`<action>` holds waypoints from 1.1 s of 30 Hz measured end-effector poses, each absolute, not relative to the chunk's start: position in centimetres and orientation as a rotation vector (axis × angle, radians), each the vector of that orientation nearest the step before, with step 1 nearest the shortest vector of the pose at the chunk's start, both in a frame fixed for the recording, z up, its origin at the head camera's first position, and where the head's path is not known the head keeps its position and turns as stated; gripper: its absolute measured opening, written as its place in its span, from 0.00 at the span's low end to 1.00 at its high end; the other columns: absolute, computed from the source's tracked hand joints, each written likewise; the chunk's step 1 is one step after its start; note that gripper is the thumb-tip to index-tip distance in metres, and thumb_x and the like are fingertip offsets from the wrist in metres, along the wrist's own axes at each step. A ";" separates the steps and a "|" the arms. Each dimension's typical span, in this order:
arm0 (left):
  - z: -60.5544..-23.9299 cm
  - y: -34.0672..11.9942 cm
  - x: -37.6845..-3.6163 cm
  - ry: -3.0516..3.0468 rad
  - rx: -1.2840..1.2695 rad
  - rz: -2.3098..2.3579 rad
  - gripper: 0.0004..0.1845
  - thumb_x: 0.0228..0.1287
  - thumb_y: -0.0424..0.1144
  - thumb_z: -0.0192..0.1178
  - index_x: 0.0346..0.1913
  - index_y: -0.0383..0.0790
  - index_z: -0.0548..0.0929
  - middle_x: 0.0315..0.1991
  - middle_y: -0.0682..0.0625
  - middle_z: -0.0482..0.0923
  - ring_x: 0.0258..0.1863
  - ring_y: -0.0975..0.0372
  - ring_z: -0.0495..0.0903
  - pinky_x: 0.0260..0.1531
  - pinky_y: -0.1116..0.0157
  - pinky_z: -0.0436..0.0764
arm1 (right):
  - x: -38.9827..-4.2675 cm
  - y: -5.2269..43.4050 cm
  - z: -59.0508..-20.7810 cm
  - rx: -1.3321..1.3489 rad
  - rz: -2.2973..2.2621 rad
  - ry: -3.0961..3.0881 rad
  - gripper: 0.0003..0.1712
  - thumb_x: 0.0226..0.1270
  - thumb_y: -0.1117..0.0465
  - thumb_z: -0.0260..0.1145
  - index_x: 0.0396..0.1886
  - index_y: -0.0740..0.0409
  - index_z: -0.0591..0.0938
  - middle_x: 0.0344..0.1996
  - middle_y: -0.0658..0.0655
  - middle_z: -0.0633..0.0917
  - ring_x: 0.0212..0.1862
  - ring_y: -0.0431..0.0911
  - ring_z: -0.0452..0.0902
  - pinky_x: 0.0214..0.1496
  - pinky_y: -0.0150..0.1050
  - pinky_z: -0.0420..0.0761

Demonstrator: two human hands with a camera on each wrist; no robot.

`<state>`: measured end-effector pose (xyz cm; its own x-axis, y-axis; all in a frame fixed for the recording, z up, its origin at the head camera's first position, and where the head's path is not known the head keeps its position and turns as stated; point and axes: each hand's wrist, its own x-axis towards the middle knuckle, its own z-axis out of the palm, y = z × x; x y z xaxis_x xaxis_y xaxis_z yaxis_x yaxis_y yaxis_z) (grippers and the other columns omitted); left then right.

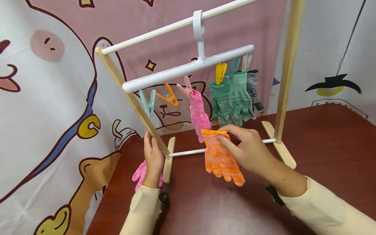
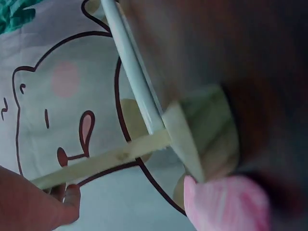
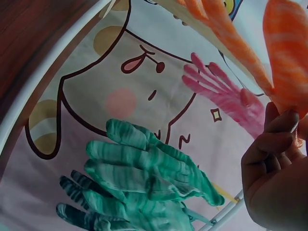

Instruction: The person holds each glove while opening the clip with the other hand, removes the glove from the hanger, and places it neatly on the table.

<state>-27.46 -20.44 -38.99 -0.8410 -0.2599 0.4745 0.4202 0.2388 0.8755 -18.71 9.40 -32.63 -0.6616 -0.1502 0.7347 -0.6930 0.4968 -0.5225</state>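
Observation:
My right hand pinches the cuff of an orange glove, which hangs in front of the rack's low white rod. In the right wrist view the orange glove dangles above my fingers. My left hand grips the slanted wooden post of the drying rack near its foot. The left wrist view shows that post by my fingertips. A pink glove lies on the table under my left wrist. A white clip hanger carries a pink glove, two green gloves and a dark grey one.
A teal clip and an orange clip hang without gloves on the hanger's left part. The rack stands on a dark red-brown table. A cartoon-printed cloth backdrop hangs close behind and to the left.

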 end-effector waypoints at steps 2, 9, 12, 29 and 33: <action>-39.0 -20.5 -27.7 -1.995 -0.147 -1.633 0.26 0.79 0.31 0.38 0.76 0.42 0.60 0.71 0.39 0.67 0.69 0.51 0.67 0.70 0.50 0.66 | -18.8 9.7 -32.7 0.687 1.120 -2.133 0.05 0.66 0.66 0.69 0.40 0.55 0.86 0.32 0.48 0.88 0.29 0.38 0.75 0.33 0.30 0.76; -39.4 -20.9 -28.1 -2.051 -0.087 -1.591 0.23 0.77 0.29 0.42 0.71 0.39 0.67 0.60 0.34 0.72 0.59 0.48 0.74 0.60 0.47 0.76 | -19.5 10.2 -33.2 0.748 1.132 -2.263 0.04 0.70 0.63 0.67 0.42 0.52 0.85 0.29 0.46 0.86 0.29 0.37 0.75 0.32 0.32 0.77; -39.5 -21.3 -28.1 -2.065 -0.083 -1.574 0.22 0.78 0.29 0.43 0.71 0.39 0.67 0.60 0.35 0.73 0.59 0.48 0.75 0.59 0.47 0.77 | -19.9 10.2 -33.7 0.820 1.142 -2.375 0.03 0.71 0.60 0.65 0.41 0.48 0.84 0.25 0.43 0.81 0.25 0.37 0.71 0.30 0.32 0.74; -39.3 -22.7 -28.0 -2.176 -0.108 -1.552 0.23 0.79 0.33 0.46 0.73 0.42 0.65 0.62 0.37 0.74 0.60 0.48 0.74 0.59 0.45 0.77 | -21.2 7.1 -35.4 1.005 1.480 -2.607 0.06 0.79 0.56 0.56 0.47 0.45 0.78 0.27 0.47 0.80 0.27 0.41 0.75 0.32 0.36 0.78; -39.3 -22.8 -28.1 -2.186 -0.107 -1.555 0.23 0.78 0.32 0.47 0.73 0.42 0.66 0.61 0.38 0.75 0.58 0.49 0.75 0.57 0.44 0.77 | -22.2 5.4 -36.0 1.065 1.623 -2.677 0.07 0.80 0.55 0.54 0.48 0.49 0.77 0.22 0.54 0.79 0.18 0.43 0.72 0.20 0.38 0.78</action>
<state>-28.09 -22.85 -39.34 -0.8945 -0.1939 0.4028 0.3168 0.3608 0.8772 -22.17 5.37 -35.99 -0.7804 -0.5984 0.1812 -0.4373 0.3153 -0.8422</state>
